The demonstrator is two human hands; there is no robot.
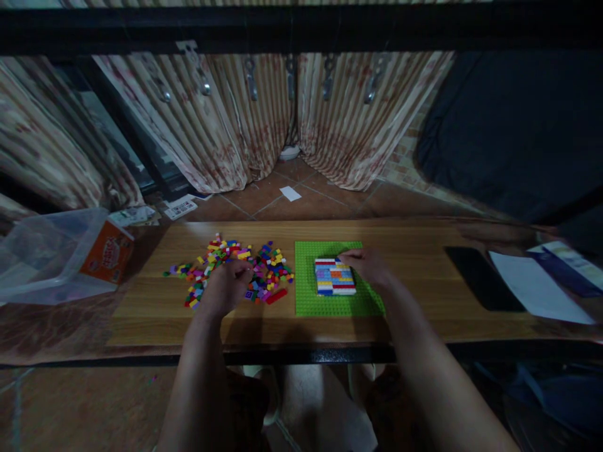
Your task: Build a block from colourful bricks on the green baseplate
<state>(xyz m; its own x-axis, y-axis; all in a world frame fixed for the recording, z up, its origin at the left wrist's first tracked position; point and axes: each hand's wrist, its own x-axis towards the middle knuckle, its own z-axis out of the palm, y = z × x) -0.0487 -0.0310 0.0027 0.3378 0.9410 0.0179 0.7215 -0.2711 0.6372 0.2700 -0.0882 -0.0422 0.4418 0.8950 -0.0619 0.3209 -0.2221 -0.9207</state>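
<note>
Many small loose bricks (271, 260) lie scattered over the left half of the worktop (417, 248), while one compact brick block (335, 276) sits on a green baseplate (306, 307) near the middle, between the far and near edges. The block looks well advanced: its bricks fit closely together in rows of white, red, blue, yellow and orange, and its near side suggests more than one layer. Whether every row on top is complete is too small to tell, and the far right corner is partly behind the fingers. The baseplate is bare around the block, and the spread to its left, with a longer red piece (276, 296) at its near right side, remains unplaced, so plenty of bricks are left over.

The right hand (372, 267) reaches over the baseplate's right edge, fingertips at the block's far right corner; its thumb and finger look close together, but I cannot tell whether its grip is clamped on a brick or merely rests there. The left hand (225, 285) is over the loose bricks, its grip drawn together at the tips; whether a small brick is pinched there I cannot tell. A black flat object (483, 279) lies towards the worktop's right end, well apart from the block
</note>
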